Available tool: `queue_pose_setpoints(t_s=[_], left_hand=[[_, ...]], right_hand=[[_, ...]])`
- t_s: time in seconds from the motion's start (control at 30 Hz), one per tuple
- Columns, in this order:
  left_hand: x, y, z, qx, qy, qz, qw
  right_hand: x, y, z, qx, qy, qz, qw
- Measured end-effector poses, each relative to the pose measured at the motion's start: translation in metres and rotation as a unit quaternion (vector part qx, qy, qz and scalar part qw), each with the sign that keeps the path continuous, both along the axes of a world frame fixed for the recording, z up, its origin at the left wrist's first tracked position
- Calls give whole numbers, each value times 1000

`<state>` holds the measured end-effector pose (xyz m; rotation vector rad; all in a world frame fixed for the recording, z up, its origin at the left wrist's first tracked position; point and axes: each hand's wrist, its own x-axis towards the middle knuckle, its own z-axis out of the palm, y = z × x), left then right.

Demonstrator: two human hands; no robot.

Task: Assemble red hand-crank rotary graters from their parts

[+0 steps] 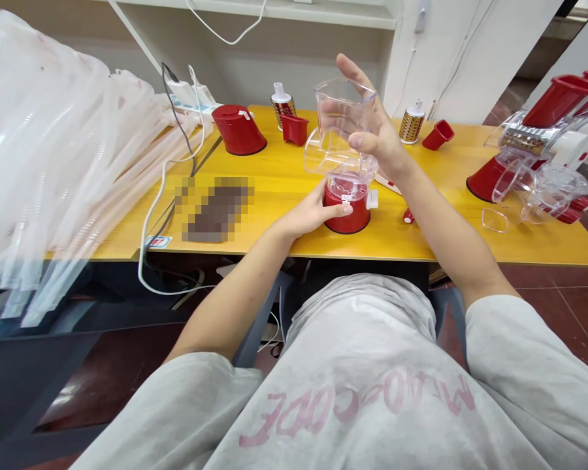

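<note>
A red grater base (347,214) stands upright near the front edge of the yellow table. My left hand (318,209) is closed around its left side, the thumb lying across the front. Over the base sits the clear plastic grater body (340,147), with its square feed chute pointing up and its round barrel facing left. My right hand (372,130) grips this body from behind and the right, its fingers showing through the clear wall and one finger raised. Whether the body is seated on the base, I cannot tell. A white lever (372,199) sticks out at the base's right.
Another red base (239,129), drum graters (283,108) (411,123) and red pushers (294,129) (438,134) stand behind. Further grater parts (539,179) crowd the right. Plastic bags (78,143) and a white cable (161,196) lie left, near a blurred dark rectangle (218,212).
</note>
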<state>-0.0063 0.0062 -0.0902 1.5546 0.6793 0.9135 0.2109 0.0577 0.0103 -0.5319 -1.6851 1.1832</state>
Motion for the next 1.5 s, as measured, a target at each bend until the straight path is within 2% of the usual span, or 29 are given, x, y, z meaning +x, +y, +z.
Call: queue_pose_setpoints(t_s=[0.17, 0.43, 0.57, 0.77, 0.97, 1.17, 1.4, 1.5], left_hand=[[2, -1, 1, -26, -19, 12, 999], [8, 1, -4, -46, -56, 30, 997], [9, -1, -2, -46, -60, 26, 997], [9, -2, -1, -46, -59, 27, 997], [10, 2, -8, -41, -71, 24, 996], [10, 3, -8, -32, -72, 25, 997], [9, 2, -7, -15, -62, 17, 998], [8, 3, -8, -1, -65, 21, 998]], right_hand=[[3, 2, 1, -4, 21, 67, 997], [3, 20, -3, 25, 32, 79, 996], [2, 26, -6, 13, 18, 60, 998], [-2, 16, -3, 0, -5, 13, 1000], [-4, 0, -3, -52, -21, 50, 997], [-10, -8, 0, -26, -11, -40, 999], [-4, -18, 0, -61, -47, -36, 996], [0, -18, -2, -45, -52, -42, 997]])
